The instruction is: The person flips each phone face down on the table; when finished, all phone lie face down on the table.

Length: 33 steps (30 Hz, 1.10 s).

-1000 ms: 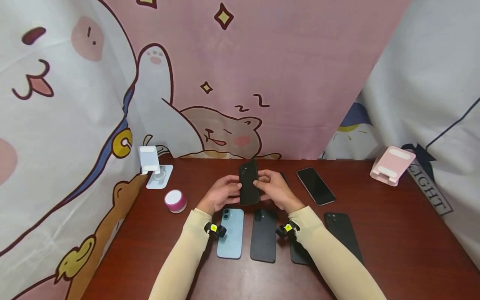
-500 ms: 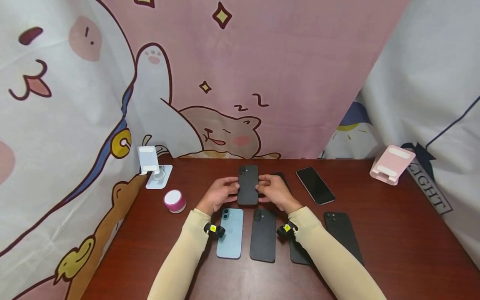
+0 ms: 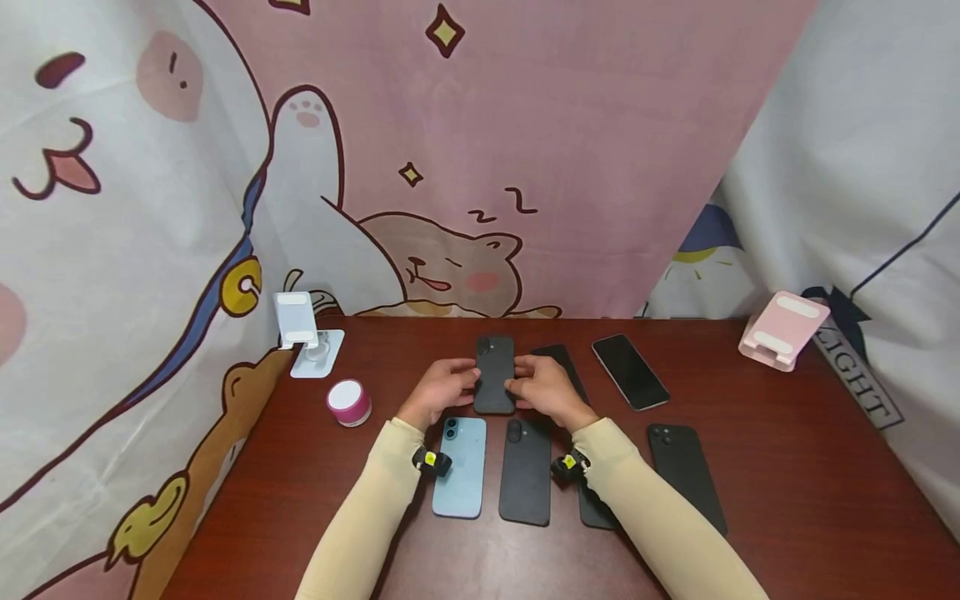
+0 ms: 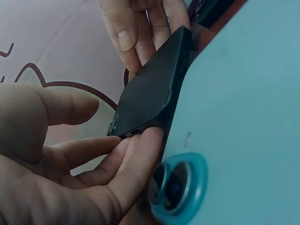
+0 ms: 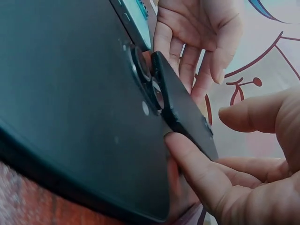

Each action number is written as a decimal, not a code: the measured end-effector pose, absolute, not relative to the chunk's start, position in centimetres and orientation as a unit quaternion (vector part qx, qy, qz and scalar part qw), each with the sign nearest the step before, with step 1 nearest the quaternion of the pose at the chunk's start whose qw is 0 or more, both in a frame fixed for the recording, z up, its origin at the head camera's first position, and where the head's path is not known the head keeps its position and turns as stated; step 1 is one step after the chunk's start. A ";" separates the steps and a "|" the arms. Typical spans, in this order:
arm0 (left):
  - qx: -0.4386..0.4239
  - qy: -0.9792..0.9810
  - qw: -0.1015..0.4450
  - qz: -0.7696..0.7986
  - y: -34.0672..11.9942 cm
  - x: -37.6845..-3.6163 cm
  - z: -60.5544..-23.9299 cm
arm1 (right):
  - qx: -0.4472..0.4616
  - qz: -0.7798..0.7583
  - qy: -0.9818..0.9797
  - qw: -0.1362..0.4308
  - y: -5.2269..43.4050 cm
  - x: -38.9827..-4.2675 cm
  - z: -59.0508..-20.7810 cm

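Lower now than a second ago, the black phone (image 3: 494,374) has come down from its raised tilt to lie nearly flat just above the table (image 3: 787,467), camera end away from the person. Fingertips (image 4: 140,145) of the left hand (image 3: 442,390) pinch its left edge, thumb over the top, fingers under; the right hand (image 3: 546,388) pinches the right edge the same way, its fingers (image 5: 197,173) curled beneath the thin slab. From the wrist views the phone shows as a matte, dark, flat rectangle with rounded corners and small side buttons.

Just near the hands lie three more phones in a row, backs up: a glossy blue phone (image 3: 461,466) with a ringed twin lens, a matte black case (image 3: 526,471) beside it, and another dark phone (image 3: 596,504) partly hidden by the right sleeve. Further right rests a black phone with two lenses (image 3: 684,475). Beyond the hands two phones lie screen up, one (image 3: 558,367) touching distance from the right hand, one (image 3: 630,372) with a pale rim.

At the table's left stand a white stand (image 3: 300,333) and a small round pink pot (image 3: 349,402); a pink stand (image 3: 783,329) sits far right. The table is smooth, reddish-brown wood grain. Cartoon-printed cloth (image 3: 480,167) in pink and white hangs all round.
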<state>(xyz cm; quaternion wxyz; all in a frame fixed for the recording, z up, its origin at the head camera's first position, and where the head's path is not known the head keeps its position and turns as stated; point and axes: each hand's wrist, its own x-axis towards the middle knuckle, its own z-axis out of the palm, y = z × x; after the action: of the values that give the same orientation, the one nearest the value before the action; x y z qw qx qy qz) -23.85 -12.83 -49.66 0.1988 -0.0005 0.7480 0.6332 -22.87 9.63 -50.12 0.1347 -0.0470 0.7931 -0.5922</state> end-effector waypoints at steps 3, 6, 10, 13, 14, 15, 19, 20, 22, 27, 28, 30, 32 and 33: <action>-0.004 0.753 0.200 0.627 -12.6 -23.8 -49.6 | -0.040 -0.583 0.800 0.135 9.7 -22.7 -49.8; -0.004 0.758 0.200 0.622 -12.4 -23.7 -49.4 | -0.033 -0.577 0.806 0.131 9.7 -22.5 -49.6; -0.007 0.765 0.193 0.615 -12.3 -23.6 -49.1 | -0.036 -0.571 0.811 0.128 9.6 -22.3 -49.5; -0.002 0.772 0.189 0.606 -12.2 -23.5 -48.8 | -0.034 -0.570 0.811 0.125 9.7 -22.2 -49.6; 0.001 0.775 0.187 0.603 -12.2 -23.4 -48.8 | -0.033 -0.571 0.811 0.125 9.7 -22.2 -49.6; 0.003 0.777 0.185 0.601 -12.2 -23.4 -48.7 | -0.034 -0.571 0.811 0.124 9.7 -22.1 -49.6; 0.008 0.778 0.188 0.599 -12.3 -23.3 -48.6 | -0.035 -0.575 0.807 0.127 9.8 -22.2 -49.5; 0.005 0.777 0.189 0.600 -12.3 -23.3 -48.6 | -0.037 -0.576 0.806 0.130 9.8 -22.2 -49.4; 0.002 0.778 0.187 0.600 -12.4 -23.2 -48.6 | -0.041 -0.579 0.803 0.133 9.9 -22.2 -49.4; -0.002 0.801 0.157 0.577 -12.2 -22.8 -48.3 | -0.058 -0.575 0.807 0.124 10.3 -22.3 -49.4; -0.002 0.808 0.148 0.570 -12.1 -22.7 -48.3 | -0.063 -0.571 0.810 0.119 10.4 -22.3 -49.4; 0.001 0.817 0.129 0.562 -11.8 -22.6 -48.2 | -0.073 -0.564 0.815 0.109 10.7 -22.4 -49.4; 0.005 0.822 0.114 0.558 -11.5 -22.6 -48.0 | -0.080 -0.558 0.820 0.101 11.0 -22.5 -49.2; 0.008 0.822 0.108 0.559 -11.4 -22.6 -47.9 | -0.085 -0.556 0.821 0.097 11.2 -22.5 -49.0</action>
<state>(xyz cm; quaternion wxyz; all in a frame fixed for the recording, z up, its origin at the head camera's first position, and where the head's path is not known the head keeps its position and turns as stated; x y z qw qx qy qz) -22.62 -11.36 -47.95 0.1077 0.0078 0.8220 0.5591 -22.46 11.21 -49.03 0.0967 -0.0846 0.8209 -0.5564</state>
